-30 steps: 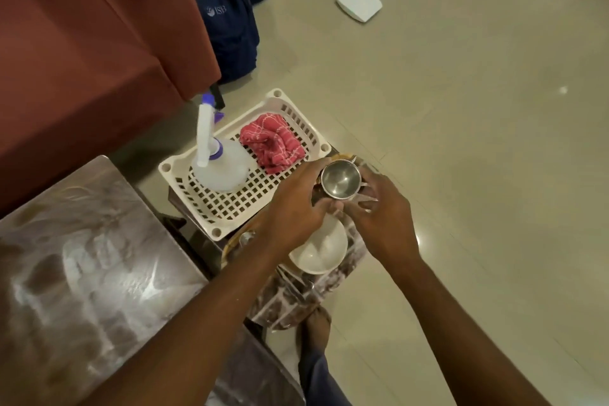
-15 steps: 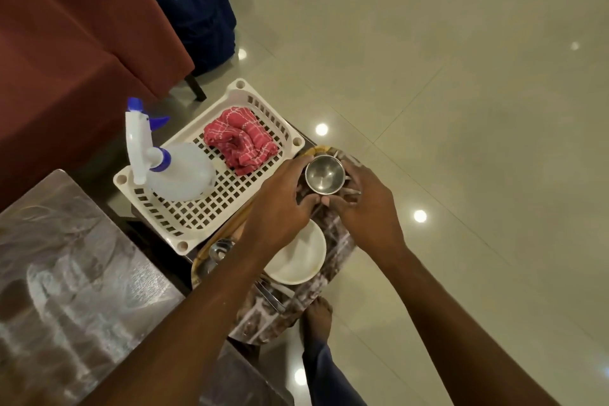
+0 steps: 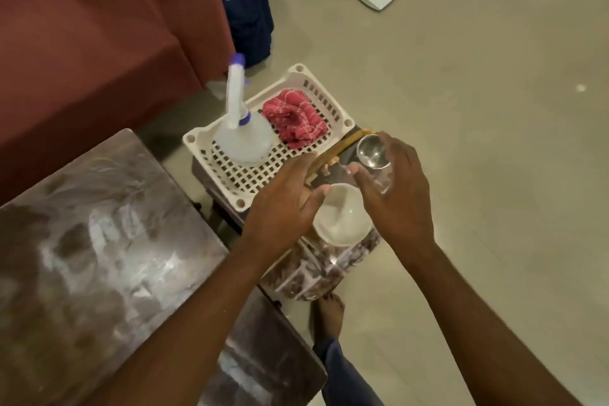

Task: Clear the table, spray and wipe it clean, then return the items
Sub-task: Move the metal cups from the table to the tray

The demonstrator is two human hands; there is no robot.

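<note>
Mid-frame, a white basket (image 3: 324, 94) held a spray bottle (image 3: 244, 138) and red cloth (image 3: 295, 119). The right hand (image 3: 397, 198) gripped an empty steel cup (image 3: 372, 152); the left hand (image 3: 285, 204) hung with fingers relaxed, holding nothing.

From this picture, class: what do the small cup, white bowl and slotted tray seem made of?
Small cup: probably polished steel, mirror-bright grey inside.
White bowl: ceramic or melamine, unclear; smooth, faintly glossy.
Slotted tray: moulded white plastic, matte, gridded holes.
</note>
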